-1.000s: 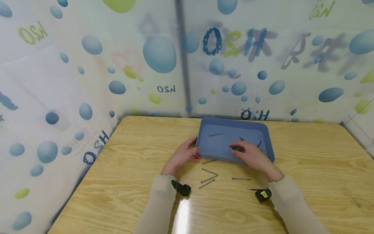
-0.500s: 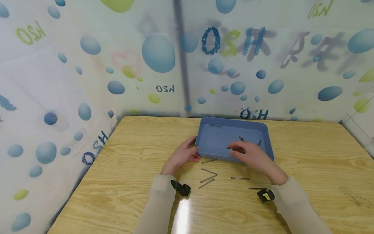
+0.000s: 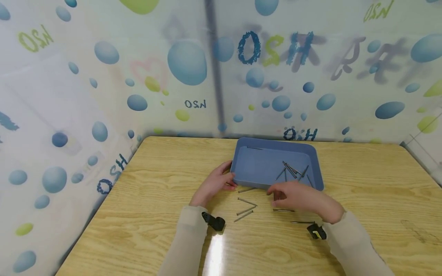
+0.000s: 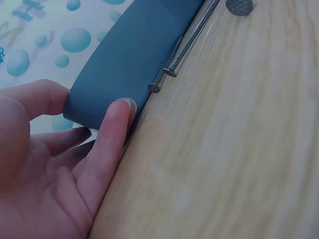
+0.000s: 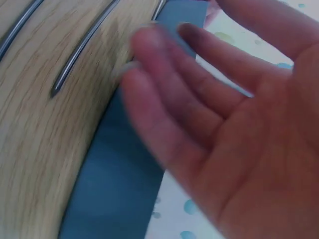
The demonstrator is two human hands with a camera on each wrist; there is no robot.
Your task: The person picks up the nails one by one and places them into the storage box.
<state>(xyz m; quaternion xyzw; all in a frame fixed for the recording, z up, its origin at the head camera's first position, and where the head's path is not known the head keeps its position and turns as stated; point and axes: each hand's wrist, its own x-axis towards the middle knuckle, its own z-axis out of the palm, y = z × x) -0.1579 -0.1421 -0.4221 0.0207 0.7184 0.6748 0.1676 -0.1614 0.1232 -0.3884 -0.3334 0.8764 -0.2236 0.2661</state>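
Observation:
A blue tray (image 3: 255, 165) stands near the table's back edge. My left hand (image 3: 215, 182) holds its front left corner, fingers on both sides of the corner in the left wrist view. Several metal nails (image 3: 291, 170) lie crossed at the tray's right, and a lone nail (image 3: 254, 148) lies near its back wall. Just in front of the tray, my right hand (image 3: 297, 195) hovers with loosely bent fingers and nothing visible in them. Under it lies a nail (image 3: 284, 210) on the table. More loose nails (image 3: 245, 211) lie between the hands.
Another nail (image 3: 302, 222) lies by the right wrist's black camera (image 3: 316, 231). A second black camera (image 3: 214, 222) sits on the left wrist. The wooden table (image 3: 165, 165) meets a patterned wall covering (image 3: 155, 38) at the back and left.
My right hand has come out of the tray toward me, uncovering the nails at its right. The lone nail has shifted toward the tray's back wall. My left hand stays at the corner.

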